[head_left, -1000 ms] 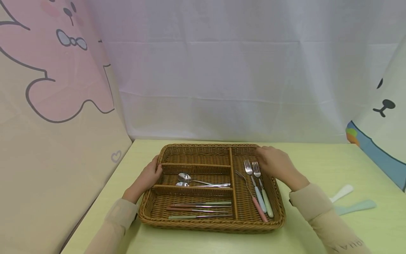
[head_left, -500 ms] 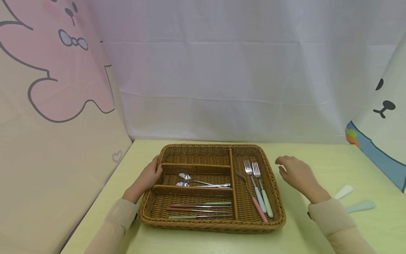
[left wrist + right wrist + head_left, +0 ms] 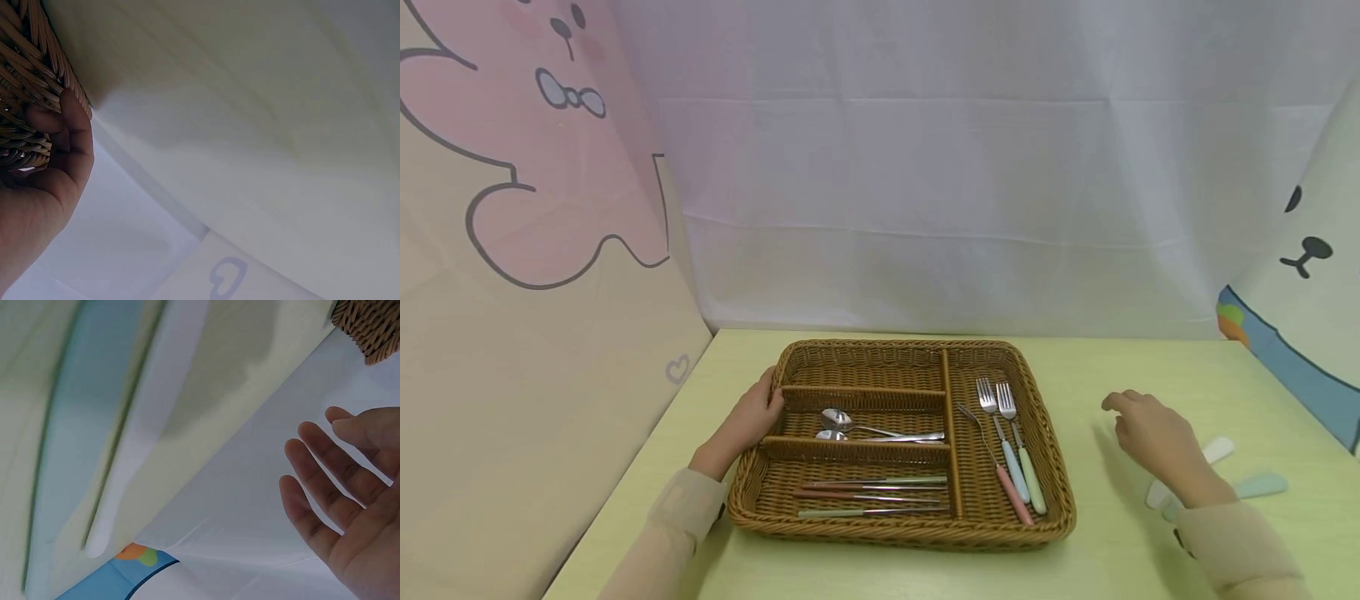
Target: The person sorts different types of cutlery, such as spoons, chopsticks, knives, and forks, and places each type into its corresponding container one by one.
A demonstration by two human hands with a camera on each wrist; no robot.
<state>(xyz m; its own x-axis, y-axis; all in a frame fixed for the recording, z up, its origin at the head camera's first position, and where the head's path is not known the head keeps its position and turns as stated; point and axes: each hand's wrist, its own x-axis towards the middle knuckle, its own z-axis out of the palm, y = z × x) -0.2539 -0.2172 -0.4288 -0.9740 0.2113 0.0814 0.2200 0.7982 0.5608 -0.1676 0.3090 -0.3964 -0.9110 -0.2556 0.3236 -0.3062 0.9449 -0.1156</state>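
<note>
A brown wicker cutlery basket (image 3: pixel 895 537) with compartments stands on the table in the head view. My left hand (image 3: pixel 752 417) grips its left wall, thumb on one side and fingers on the other in the left wrist view. My right hand (image 3: pixel 1161 437) is in the air right of the basket, fingers relaxed, holding nothing. Below and beside it lie a white flat knife-like utensil (image 3: pixel 1219 450) and a pale green one (image 3: pixel 1262 485), both partly hidden by the hand and forearm. In the right compartment lie a pink-handled fork (image 3: pixel 1015 496), a blue-handled fork (image 3: pixel 1015 473) and a green-handled fork (image 3: pixel 1032 482).
Spoons (image 3: pixel 835 419) lie in the basket's middle left compartment. Several chopsticks (image 3: pixel 831 513) with coloured ends occupy the front left one. A pale curtain (image 3: pixel 895 208) hangs behind the yellowish table (image 3: pixel 1097 375), and printed cloths flank it left and right.
My right hand has left the basket's far right corner and moved right and nearer to me, over beside the white and green utensils. My left hand and the basket have stayed put.
</note>
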